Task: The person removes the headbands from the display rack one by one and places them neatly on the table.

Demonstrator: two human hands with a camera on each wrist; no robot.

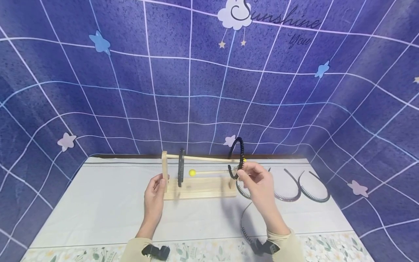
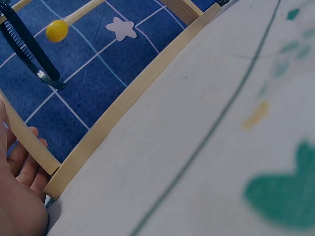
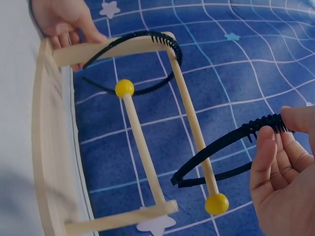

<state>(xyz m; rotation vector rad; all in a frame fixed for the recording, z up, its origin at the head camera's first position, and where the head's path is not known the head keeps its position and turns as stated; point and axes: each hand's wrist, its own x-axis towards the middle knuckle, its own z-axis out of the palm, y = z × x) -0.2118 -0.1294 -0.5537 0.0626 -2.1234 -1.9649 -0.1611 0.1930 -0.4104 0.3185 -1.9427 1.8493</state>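
My left hand (image 1: 154, 198) grips the left post (image 1: 164, 171) of a wooden stand, thumb in front and fingers behind. From that post an upper rod (image 1: 203, 158) runs right to a yellow ball (image 3: 217, 203). A lower rod (image 3: 142, 147) comes from the right post and ends in another yellow ball (image 1: 192, 173). One black toothed headband (image 1: 181, 167) hangs on the upper rod near the left post. My right hand (image 1: 260, 185) pinches a second black headband (image 3: 211, 150), whose loop is around the upper rod close to its ball end.
Several more headbands lie on the white tablecloth (image 1: 108, 203) to the right, among them a dark headband (image 1: 289, 199) and a far-right headband (image 1: 314, 198). Another headband (image 1: 243, 225) lies beside my right wrist. A blue grid-patterned curtain (image 1: 203, 80) stands behind the table.
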